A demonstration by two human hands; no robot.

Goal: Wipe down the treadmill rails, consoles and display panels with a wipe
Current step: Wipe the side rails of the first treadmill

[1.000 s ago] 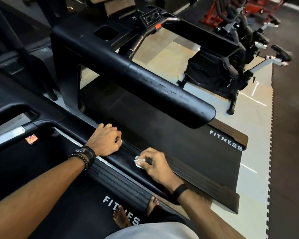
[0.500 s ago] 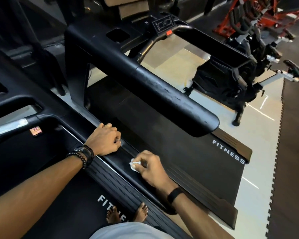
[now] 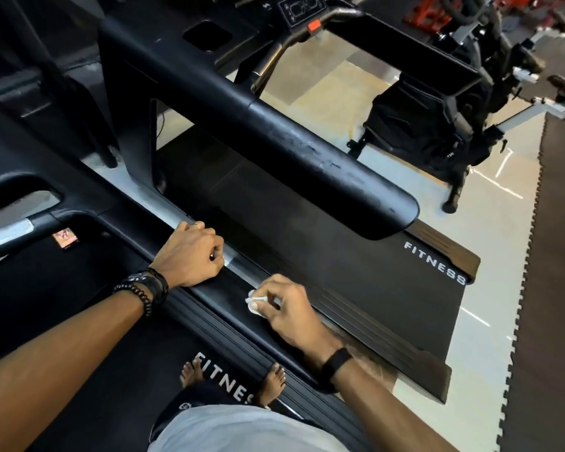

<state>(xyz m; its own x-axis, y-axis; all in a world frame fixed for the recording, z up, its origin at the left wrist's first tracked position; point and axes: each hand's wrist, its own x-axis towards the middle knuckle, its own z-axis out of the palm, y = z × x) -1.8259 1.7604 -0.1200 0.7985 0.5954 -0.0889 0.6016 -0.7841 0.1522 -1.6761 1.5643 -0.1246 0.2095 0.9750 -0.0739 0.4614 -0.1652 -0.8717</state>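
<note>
Right hand [image 3: 286,309], wipe [image 3: 253,303] on diagonal rail [image 3: 219,290]

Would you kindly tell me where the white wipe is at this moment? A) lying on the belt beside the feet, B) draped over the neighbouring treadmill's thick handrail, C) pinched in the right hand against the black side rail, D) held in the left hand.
C: the right hand pinches the white wipe against the black side rail, while the left hand rests curled on the same rail, no wipe visible in it.

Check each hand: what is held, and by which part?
Right hand pinches a crumpled white wipe at its bunched edge, on the handrail. Left hand grips that handrail, holding nothing else.
</note>
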